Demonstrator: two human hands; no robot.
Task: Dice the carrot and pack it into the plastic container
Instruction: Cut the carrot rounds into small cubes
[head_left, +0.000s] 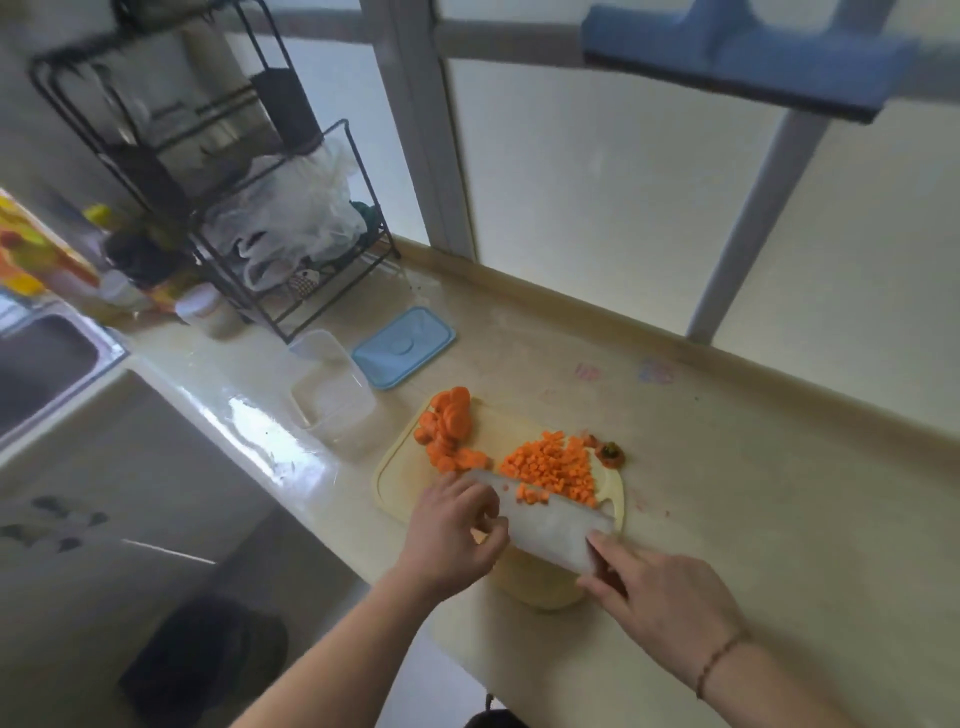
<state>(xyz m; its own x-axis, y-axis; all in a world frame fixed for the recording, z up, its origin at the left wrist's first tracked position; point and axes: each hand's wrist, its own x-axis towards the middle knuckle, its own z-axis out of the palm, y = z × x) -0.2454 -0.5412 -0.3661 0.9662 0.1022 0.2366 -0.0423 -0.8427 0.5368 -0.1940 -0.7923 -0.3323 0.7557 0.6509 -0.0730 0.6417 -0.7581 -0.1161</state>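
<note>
With the right hand gripping the cleaver and the left hand pinching its blade, a few carrot dice ride on it, so it should stay level toward the empty plastic container, while uncut orange slices wait on the cutting board.

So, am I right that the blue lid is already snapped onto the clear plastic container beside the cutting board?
Not quite: the head view shows the blue lid lying flat on the counter, off the clear plastic container, which stands open and empty beside the cutting board.
</note>
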